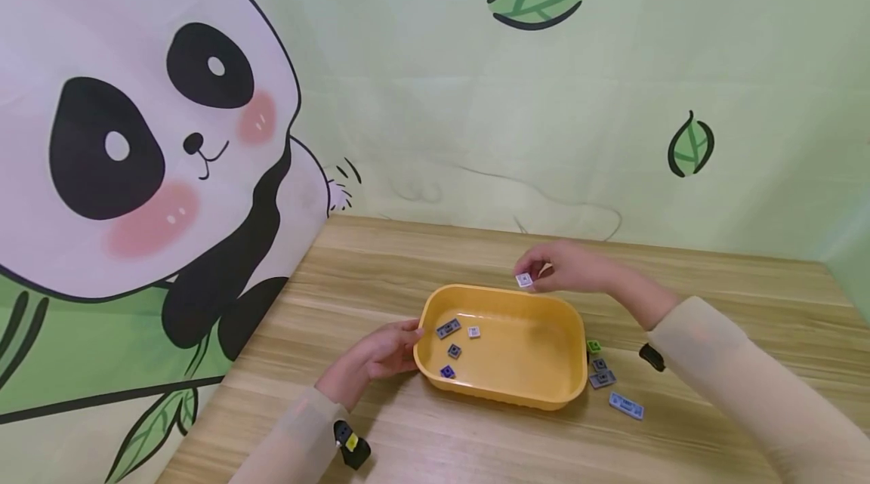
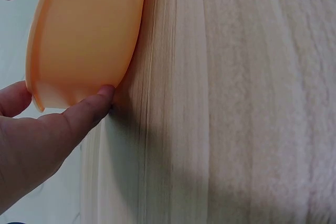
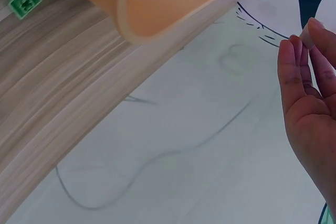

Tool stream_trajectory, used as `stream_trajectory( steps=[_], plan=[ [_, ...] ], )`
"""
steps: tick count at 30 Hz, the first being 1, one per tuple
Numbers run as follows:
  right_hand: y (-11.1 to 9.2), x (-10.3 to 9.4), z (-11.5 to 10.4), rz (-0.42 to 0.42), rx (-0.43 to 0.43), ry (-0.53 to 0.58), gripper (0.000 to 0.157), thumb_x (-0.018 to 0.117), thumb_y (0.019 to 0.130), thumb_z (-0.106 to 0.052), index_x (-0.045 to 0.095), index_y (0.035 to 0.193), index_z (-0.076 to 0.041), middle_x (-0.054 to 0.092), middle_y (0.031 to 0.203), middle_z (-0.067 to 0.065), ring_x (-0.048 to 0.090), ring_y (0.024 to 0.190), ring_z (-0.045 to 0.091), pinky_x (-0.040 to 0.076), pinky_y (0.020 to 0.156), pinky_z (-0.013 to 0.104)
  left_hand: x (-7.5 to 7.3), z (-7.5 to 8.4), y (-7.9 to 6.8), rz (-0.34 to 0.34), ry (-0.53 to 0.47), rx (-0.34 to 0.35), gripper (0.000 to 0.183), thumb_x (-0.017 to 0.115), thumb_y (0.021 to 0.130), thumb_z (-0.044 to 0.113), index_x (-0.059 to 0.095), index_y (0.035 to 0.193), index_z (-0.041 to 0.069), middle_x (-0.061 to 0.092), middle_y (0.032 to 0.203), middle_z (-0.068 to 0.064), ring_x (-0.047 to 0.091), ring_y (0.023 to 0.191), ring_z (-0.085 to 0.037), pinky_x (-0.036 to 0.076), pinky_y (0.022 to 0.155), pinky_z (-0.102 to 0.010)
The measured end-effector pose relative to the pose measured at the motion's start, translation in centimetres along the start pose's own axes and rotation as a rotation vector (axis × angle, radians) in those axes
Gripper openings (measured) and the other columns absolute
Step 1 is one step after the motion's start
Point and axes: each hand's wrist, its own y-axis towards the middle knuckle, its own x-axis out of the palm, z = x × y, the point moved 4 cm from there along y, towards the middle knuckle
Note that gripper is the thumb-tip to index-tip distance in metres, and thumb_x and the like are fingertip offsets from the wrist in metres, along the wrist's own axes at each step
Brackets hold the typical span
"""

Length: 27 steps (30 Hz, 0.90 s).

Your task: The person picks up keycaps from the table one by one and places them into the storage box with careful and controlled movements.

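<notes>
No text, brand or number can be read. Marks too small to make out show on the blue piece [image 1: 626, 405] between the tray [image 1: 519, 363] and the worktop's [image 1: 748, 288] right edge, on the white tile [image 1: 473, 332] inside the tray, and on the white block [image 1: 523, 280] in the right fingers [image 3: 290, 72].

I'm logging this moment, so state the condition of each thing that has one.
Yellow tray, upright on the table
Left hand, holding the tray's end
Held white block, off the table
Right hand, pinching that block
Second white block, in tray
Long grey block, in tray
Small grey block, in tray
Dark blue block, in tray
Green block, on table
Pale blue block, on table
Outer grey blocks, on table
</notes>
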Motion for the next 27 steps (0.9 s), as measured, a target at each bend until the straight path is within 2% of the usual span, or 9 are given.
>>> stream_trajectory(
  steps=[6, 13, 21, 27],
  plan=[
    [1.2, 0.7, -0.8, -0.044, 0.002, 0.003, 0.023, 0.069, 0.095, -0.007, 0.070, 0.117, -0.002, 0.071, 0.105, 0.008, 0.061, 0.097, 0.016, 0.057, 0.099, 0.044, 0.0, 0.0, 0.1, 0.002, -0.004, 0.002, 0.056, 0.035, 0.111, 0.015, 0.018, 0.161, -0.005, 0.038, 0.159, -0.030, 0.053, 0.129, -0.025, 0.032, 0.124, -0.058],
    [2.9, 1.6, -1.3, -0.093, -0.027, -0.018, 0.021, 0.069, 0.095, -0.006, 0.071, 0.115, -0.002, 0.073, 0.103, 0.008, 0.063, 0.094, 0.014, 0.058, 0.096, 0.039, 0.0, -0.1, 0.0, -0.001, -0.004, 0.002, 0.056, 0.035, 0.111, 0.014, 0.018, 0.161, -0.005, 0.037, 0.159, -0.030, 0.053, 0.130, -0.026, 0.031, 0.124, -0.057],
    [4.5, 2.6, -1.4, -0.124, -0.051, -0.027, 0.025, 0.068, 0.093, -0.005, 0.071, 0.118, 0.000, 0.074, 0.106, 0.011, 0.066, 0.097, 0.015, 0.058, 0.093, 0.034, -0.2, -0.1, 0.0, 0.012, -0.013, 0.002, 0.056, 0.036, 0.111, 0.014, 0.019, 0.160, -0.005, 0.040, 0.158, -0.030, 0.055, 0.127, -0.024, 0.033, 0.123, -0.057],
    [5.2, 3.2, -1.8, -0.135, -0.054, -0.036, 0.026, 0.068, 0.091, -0.004, 0.070, 0.116, 0.001, 0.074, 0.105, 0.011, 0.066, 0.097, 0.016, 0.058, 0.093, 0.034, -0.2, -0.1, 0.0, 0.019, -0.023, -0.007, 0.057, 0.037, 0.111, 0.014, 0.018, 0.161, -0.004, 0.038, 0.159, -0.030, 0.051, 0.134, -0.030, 0.032, 0.124, -0.057]
  ],
)
